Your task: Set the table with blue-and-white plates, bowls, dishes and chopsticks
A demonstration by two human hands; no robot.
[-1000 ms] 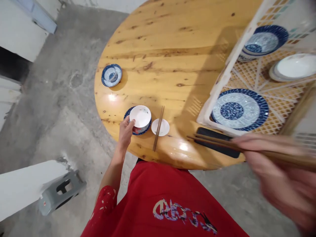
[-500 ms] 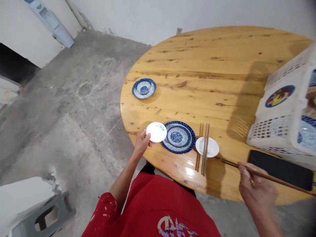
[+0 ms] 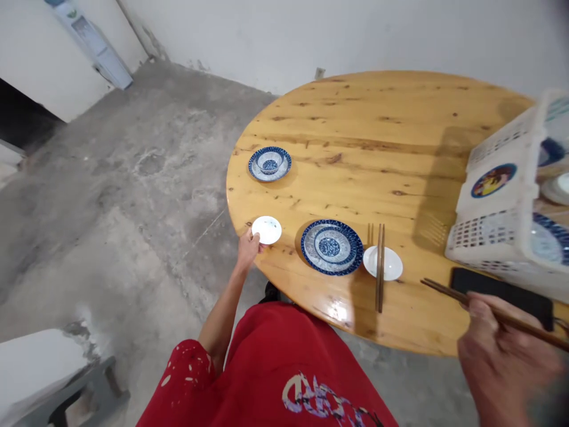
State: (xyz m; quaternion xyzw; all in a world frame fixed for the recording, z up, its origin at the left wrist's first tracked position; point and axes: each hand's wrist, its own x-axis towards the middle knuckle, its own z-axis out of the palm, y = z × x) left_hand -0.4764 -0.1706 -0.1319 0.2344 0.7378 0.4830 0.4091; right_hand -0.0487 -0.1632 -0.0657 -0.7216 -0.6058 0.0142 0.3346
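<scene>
Left hand (image 3: 248,248) has carried its small white dish (image 3: 267,230) away from the near blue plate (image 3: 310,247) since half a second ago, so now there's bare table (image 3: 291,213) between them, and the right hand (image 3: 507,350) has pulled its chopsticks (image 3: 447,291) back a bit from the other white dish (image 3: 393,265). From my end I see the left thumb on top of the rim with fingers tucked under, pinching the dish by one side, right out by the table's edge. Right hand's a bit blurry, but thumb and fingers look clamped round the sticks.

What bugs me: the dish is gripped at one side only, so if the thumb slips I reckon it's off to the concrete floor (image 3: 155,225). Also those sticks point toward the resting pair (image 3: 381,290) lying across the other white dish, so one careless swing left could set them rolling.

My count: 2 blue-patterned plates on the table, near one and far plate (image 3: 269,177), 1 bowl on each (image 3: 329,246) (image 3: 269,163). 2 small white dishes, one held, one on the table. 2 sticks resting, can't tell how many in the right hand. 1 black slab (image 3: 498,283), maybe a phone, 1 white basket (image 3: 484,207) with crockery I can't count, 1 grey stool (image 3: 82,385)
</scene>
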